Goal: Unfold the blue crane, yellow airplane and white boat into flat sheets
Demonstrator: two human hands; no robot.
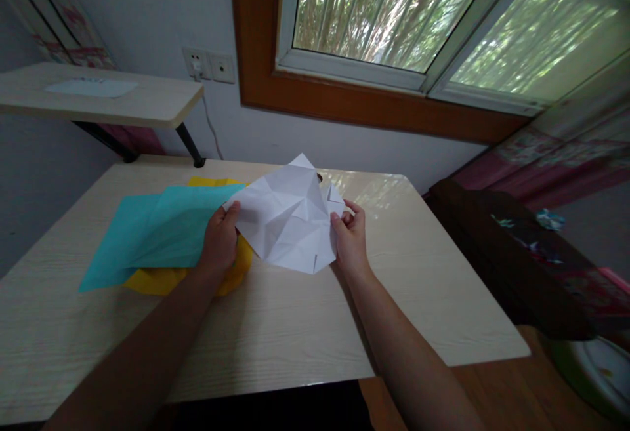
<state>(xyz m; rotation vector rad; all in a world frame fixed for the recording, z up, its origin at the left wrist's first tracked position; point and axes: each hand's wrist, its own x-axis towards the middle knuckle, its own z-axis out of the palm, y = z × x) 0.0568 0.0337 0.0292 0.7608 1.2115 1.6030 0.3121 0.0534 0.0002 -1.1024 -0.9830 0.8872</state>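
A creased sheet of white paper point(290, 218) is held up over the table, with fold lines across it and small folded parts at its right side. My left hand point(221, 237) pinches its left corner between thumb and fingers. At the right edge, my right hand point(351, 233) grips the paper, thumb in front and fingers partly behind. Turquoise paper point(162, 231) lies to the left, partly behind my left hand. Beneath it, yellow paper point(162, 281) sticks out at the front and back.
The pale wooden table point(423, 287) extends under both arms. A raised shelf point(147, 100) on black legs stands at the back left, bearing a flat pale sheet point(92, 87). Behind are a wall socket point(209, 65) and a window. A dark bench point(522, 260) is at the right.
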